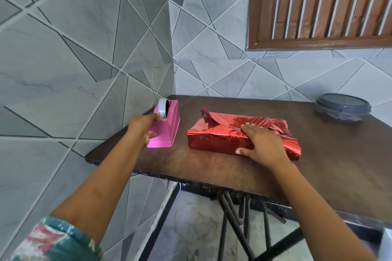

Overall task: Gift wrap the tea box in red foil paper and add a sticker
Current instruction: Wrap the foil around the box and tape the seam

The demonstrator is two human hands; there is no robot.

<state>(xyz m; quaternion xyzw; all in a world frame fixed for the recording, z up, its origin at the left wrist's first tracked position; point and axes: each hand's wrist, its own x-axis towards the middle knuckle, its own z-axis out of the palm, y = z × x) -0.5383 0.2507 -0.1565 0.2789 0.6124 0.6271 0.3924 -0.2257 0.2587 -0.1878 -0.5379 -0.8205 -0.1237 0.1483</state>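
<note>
The tea box point(220, 135) lies on the dark brown table point(212, 169), covered in shiny red foil paper with a loose flap sticking up at its far left corner. My right hand point(263, 144) lies flat on the box's right part, fingers straight on top and thumb against the near side. To the left stands a pink tape dispenser point(169, 127) holding a white tape roll point(163, 107). My left hand point(142, 125) reaches to the dispenser, fingertips at the roll's front and thumb against the pink base. Whether it pinches the tape end is hidden.
A grey lidded round container point(343, 107) sits at the table's far right. Grey tiled walls meet in a corner behind the dispenser. A brown louvred window is at the upper right. The table's near edge shows metal legs below.
</note>
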